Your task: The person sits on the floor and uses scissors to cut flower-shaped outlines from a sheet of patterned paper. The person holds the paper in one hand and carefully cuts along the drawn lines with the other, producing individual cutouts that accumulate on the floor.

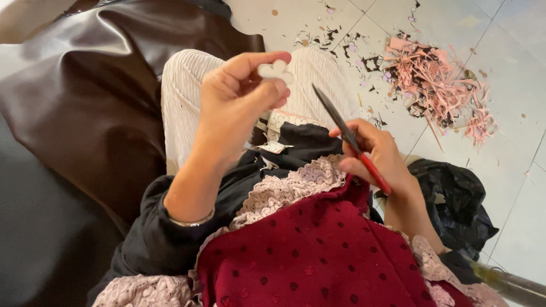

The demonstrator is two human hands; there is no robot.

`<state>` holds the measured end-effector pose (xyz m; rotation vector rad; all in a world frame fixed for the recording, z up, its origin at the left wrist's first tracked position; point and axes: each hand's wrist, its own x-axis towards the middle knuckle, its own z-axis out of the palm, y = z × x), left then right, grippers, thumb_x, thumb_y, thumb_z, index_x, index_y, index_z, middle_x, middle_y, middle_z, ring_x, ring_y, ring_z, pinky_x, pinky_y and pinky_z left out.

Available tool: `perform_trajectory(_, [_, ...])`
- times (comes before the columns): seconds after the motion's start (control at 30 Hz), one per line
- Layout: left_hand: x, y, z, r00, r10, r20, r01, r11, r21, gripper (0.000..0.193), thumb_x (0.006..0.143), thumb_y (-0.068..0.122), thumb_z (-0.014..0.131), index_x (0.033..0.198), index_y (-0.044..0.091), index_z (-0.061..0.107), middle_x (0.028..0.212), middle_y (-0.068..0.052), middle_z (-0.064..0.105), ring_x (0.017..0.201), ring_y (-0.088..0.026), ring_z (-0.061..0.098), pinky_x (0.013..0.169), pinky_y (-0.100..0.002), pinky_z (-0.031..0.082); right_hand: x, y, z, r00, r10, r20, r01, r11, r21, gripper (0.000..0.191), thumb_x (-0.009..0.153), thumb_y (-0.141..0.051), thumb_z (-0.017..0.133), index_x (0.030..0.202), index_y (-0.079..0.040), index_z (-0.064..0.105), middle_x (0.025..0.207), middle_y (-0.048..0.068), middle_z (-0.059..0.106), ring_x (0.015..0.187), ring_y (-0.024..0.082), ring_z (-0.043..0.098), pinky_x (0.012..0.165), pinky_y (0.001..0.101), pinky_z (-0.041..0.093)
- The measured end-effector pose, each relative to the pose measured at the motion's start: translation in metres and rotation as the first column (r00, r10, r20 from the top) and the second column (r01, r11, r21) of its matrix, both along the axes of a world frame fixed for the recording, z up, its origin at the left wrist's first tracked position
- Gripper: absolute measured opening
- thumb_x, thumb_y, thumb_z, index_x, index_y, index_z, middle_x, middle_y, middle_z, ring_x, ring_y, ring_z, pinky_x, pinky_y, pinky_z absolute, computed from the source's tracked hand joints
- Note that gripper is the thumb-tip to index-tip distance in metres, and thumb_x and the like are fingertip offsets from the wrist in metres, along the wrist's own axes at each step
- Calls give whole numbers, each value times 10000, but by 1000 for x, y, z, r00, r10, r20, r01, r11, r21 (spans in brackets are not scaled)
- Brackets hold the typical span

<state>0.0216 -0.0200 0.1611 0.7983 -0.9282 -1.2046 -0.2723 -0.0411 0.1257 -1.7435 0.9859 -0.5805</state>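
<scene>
From the head view I am looking down at a pale tiled floor [512,187] with a brown leather seat [85,96] along its left edge. Pink paper scraps [438,85] are lying near the floor's top right corner, and a black bag [455,199] is sitting by its right edge. My left hand [239,96] is pinching a small white cutout [275,70] between thumb and fingertips above my lap. My right hand [375,153] is gripping red-handled scissors [350,139], blades together, pointing toward the cutout without touching it.
</scene>
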Motion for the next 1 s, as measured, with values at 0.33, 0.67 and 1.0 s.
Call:
perform_trajectory(0.33, [-6,20,8,998,-2,59,5,999,-50,426,946,-46,754,1353,-42,629,1053,-82,763,901,-56,693,808,-183,574,1,16,11,998,9,-68,-15,995,-101,604,722,-375,896,1178,-33,693,681,-48,490,615,50,403,551,238,315])
perform_trajectory(0.67, [-8,27,13,983,43,177,-34,998,-55,389,963,-26,755,1340,-27,660,1032,-80,761,889,-57,698,803,-186,587,7,19,13,994,-8,-109,-3,995,-98,569,716,-328,910,1168,-47,709,614,-57,493,566,30,388,503,233,289])
perform_trajectory(1.0, [-9,28,19,976,50,211,-47,999,-16,379,937,-21,760,1306,-22,669,988,-74,770,840,-56,712,748,-181,589,8,18,10,995,-5,-101,-3,997,-79,542,710,-306,915,1148,-53,719,606,-59,532,549,23,406,493,232,290])
